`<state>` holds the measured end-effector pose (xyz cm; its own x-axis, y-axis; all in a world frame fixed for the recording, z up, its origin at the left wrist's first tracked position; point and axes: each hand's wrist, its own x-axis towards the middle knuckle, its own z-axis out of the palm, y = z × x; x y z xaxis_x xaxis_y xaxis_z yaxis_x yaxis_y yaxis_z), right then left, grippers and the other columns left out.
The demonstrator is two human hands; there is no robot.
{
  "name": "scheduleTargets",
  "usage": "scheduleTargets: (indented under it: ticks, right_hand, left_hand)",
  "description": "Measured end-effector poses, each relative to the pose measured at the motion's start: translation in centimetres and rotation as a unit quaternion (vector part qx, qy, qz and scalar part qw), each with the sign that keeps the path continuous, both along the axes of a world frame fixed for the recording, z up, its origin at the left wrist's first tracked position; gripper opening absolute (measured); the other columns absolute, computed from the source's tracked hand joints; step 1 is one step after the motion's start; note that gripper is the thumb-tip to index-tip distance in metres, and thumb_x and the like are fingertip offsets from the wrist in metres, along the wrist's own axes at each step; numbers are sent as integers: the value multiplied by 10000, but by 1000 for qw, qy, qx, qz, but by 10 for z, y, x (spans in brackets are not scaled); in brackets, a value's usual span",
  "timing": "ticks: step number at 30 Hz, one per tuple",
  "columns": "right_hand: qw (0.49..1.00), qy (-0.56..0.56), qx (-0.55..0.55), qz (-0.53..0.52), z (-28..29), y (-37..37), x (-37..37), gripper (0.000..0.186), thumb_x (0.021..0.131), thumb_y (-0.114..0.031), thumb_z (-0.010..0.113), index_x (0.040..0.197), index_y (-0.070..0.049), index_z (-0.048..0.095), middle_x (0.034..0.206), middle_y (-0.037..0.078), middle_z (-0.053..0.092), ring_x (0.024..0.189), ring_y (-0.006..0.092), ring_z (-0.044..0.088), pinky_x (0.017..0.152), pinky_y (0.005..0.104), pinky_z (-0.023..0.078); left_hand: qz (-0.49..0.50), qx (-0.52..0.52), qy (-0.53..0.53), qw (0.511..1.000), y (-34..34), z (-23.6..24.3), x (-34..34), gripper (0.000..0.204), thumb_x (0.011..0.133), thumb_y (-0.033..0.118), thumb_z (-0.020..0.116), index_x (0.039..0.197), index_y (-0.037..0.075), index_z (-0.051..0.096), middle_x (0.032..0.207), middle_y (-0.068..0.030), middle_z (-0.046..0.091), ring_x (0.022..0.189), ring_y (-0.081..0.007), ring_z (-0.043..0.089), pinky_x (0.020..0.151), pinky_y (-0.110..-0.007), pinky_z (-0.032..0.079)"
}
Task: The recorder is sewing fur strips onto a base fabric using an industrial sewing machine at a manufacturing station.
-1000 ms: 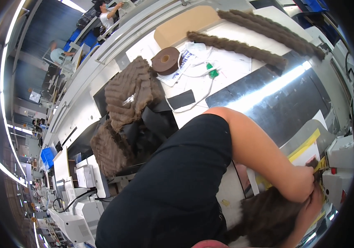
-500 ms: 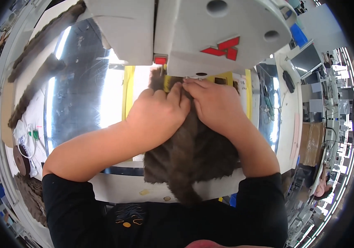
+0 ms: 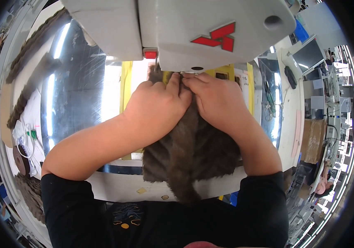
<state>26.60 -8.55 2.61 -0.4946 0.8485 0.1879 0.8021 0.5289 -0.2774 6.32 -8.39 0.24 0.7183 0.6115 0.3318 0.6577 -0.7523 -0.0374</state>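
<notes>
Under the head of a white sewing machine [image 3: 222, 16] lies a brown fur piece [image 3: 210, 153] with a long fur strip [image 3: 181, 177] running down its middle, toward my body. My left hand [image 3: 162, 103] grips the fur at the machine's foot, fingertips pinched close to the stitching point. My right hand [image 3: 214, 99] holds the same fur just beside it, fingers bent over it. The needle itself is hidden. Yellow-edged plates [image 3: 126, 82] flank the work.
Loose fur strips [image 3: 28, 91] lie on the left, near a brown roll [image 3: 22, 161], white cord and a fur heap [image 3: 30, 198]. At the right are a black object [image 3: 289, 77], a monitor [image 3: 307, 56], a cardboard box [image 3: 313, 140] and a co-worker [image 3: 323, 186].
A second ago the view looked leftward across the table; it now faces the machine. Since half a second ago both hands and the fur sit slightly farther forward, closer under the head.
</notes>
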Motion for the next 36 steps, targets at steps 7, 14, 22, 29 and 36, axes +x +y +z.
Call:
scheduleTargets:
  ticks: [7,14,22,29,36]
  right_hand:
    - [1000,5,-3,-5,0,-1,7,202,901,-111,565,1044,-74,702,1003,69,714,810,320,713,656,435,562]
    - [999,37,6,17,-10,10,18,251,897,-104,560,1070,-79,740,1068,61,743,868,315,721,710,422,580]
    - [994,94,-7,48,-13,13,26,281,868,-80,590,1096,-82,755,1151,43,759,1005,284,718,820,403,588]
    - [998,54,-2,35,-7,14,27,275,864,-77,595,1083,-86,761,1141,46,758,989,287,719,806,402,588]
    - [993,84,-19,79,-8,17,33,331,852,-73,605,1141,-99,767,1170,52,755,968,281,723,800,395,590]
  left_hand:
    - [-3,-6,8,1000,0,1,6,216,798,145,628,996,78,684,1242,-170,727,704,-204,705,614,-334,550]
    - [-9,-1,5,1000,2,0,8,214,802,136,639,1004,81,685,1226,-157,731,739,-201,708,637,-340,563]
    - [-23,0,29,999,1,3,7,278,802,130,628,1062,47,683,1238,-164,720,774,-202,703,669,-344,557]
    - [-105,-30,-1,994,-16,21,5,469,810,128,599,1249,-26,653,1267,-197,669,1082,-315,643,916,-426,511]
    - [-129,-32,-19,991,-14,8,2,465,815,135,583,1232,-63,638,1222,-219,672,1123,-345,651,987,-433,506]
